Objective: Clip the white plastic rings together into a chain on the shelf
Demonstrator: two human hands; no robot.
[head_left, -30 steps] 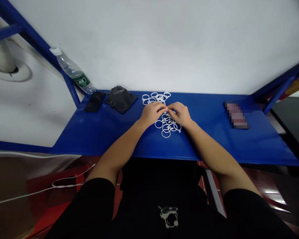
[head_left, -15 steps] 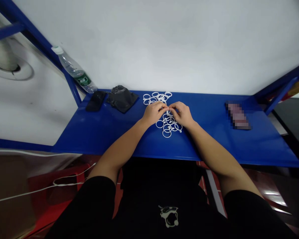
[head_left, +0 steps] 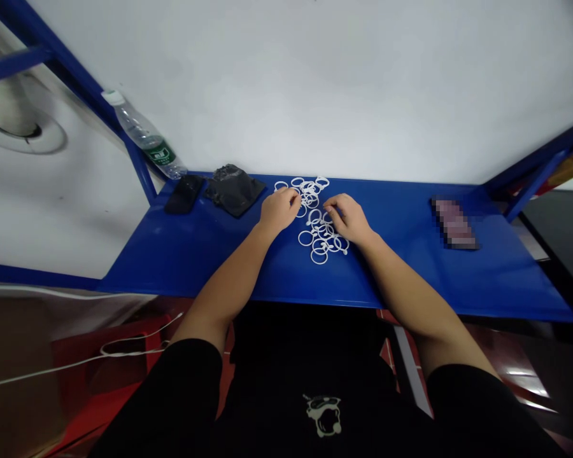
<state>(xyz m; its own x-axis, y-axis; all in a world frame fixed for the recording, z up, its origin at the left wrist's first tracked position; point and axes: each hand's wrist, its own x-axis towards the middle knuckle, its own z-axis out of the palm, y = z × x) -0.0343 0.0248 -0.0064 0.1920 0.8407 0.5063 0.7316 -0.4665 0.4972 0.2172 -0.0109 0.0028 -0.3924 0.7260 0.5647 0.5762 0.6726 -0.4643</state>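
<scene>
1. White rings lie loosely overlapped mid-tabletop: probably light, slightly springy plastic, best pinched by the rim.
2. Left hand at the far rings, right hand by the near ones, fingers curled; can't tell whether either grips.
3. Bottle's green label: lettering too small to read.

Can't tell whether the left hand pinches anything; it hides part of the far rings from me. Right hand overlaps the near rings, grip unreadable. Right-side item: pixelated, can't identify. Bottle label print too small. Pipe cropped left, sleeves cropped near.
</scene>
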